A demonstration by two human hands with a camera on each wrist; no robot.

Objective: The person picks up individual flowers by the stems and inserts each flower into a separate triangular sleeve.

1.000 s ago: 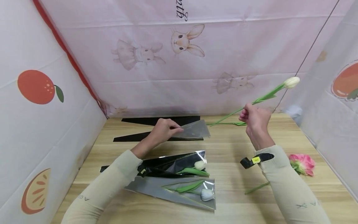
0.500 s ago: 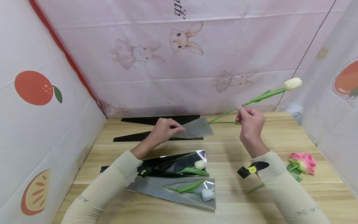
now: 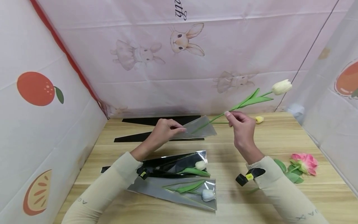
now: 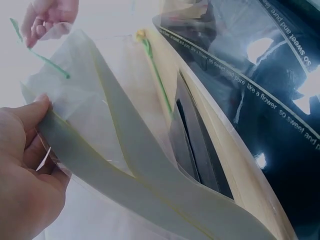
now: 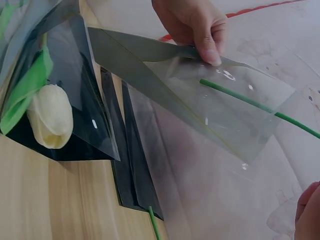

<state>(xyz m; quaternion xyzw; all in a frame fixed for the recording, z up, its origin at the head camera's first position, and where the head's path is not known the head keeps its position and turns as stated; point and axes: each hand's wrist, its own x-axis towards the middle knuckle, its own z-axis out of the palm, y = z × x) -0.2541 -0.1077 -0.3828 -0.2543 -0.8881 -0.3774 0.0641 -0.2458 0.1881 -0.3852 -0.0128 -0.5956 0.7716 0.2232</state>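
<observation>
Thumb and fingers of my left hand [image 3: 167, 128] pinch a grey-and-clear flower sleeve [image 3: 202, 127] near its upper edge, with its wide mouth facing right. My right hand [image 3: 244, 128] pinches the green stem of a white tulip [image 3: 281, 87], whose bloom points up and right. In the right wrist view the lower end of the stem [image 5: 235, 94] lies inside the sleeve's clear front. The left wrist view shows the sleeve [image 4: 95, 115] held up off the table, my left hand [image 4: 30, 160] at its edge and my right hand [image 4: 52, 20] beyond its mouth.
Two wrapped white tulips lie in front, one in a black sleeve [image 3: 170, 166], one in a grey sleeve [image 3: 156, 186]. Black sleeves [image 3: 134, 137] lie flat behind. A yellow tulip [image 3: 259, 119] is at the back, a pink rose [image 3: 306, 164] at right. Fabric walls surround the table [image 3: 229, 199].
My right hand has moved left and slightly down with the white tulip. Its stem end, outside the sleeve earlier, is now inside. The left hand has hardly moved; the sleeve's mouth has tilted slightly.
</observation>
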